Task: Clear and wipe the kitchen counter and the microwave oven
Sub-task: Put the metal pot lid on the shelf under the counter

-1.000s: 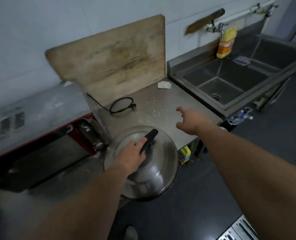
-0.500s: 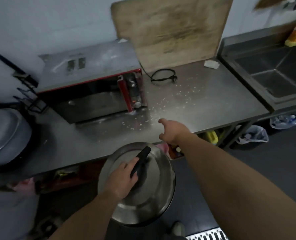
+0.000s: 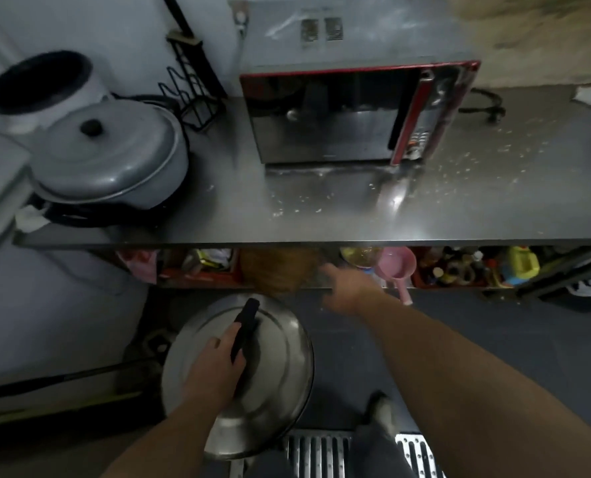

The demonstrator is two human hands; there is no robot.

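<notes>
The lid (image 3: 245, 377), gripped by the left hand (image 3: 214, 370), has come off the counter (image 3: 321, 222) and hangs low while the blurred right hand (image 3: 347, 288), fingers unclear, reaches under toward the shelf (image 3: 287, 288); crumbs (image 3: 459, 167) remain.

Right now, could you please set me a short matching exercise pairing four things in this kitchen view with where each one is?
Things:
1. steel lid
2. microwave oven
3. grey pot
4. pink scoop

Places:
A. left end of the counter
B. shelf under the counter
C. held by its black handle in the left hand
D. on the counter, beside scattered white crumbs

Pairs: 1-C, 2-D, 3-A, 4-B
</notes>
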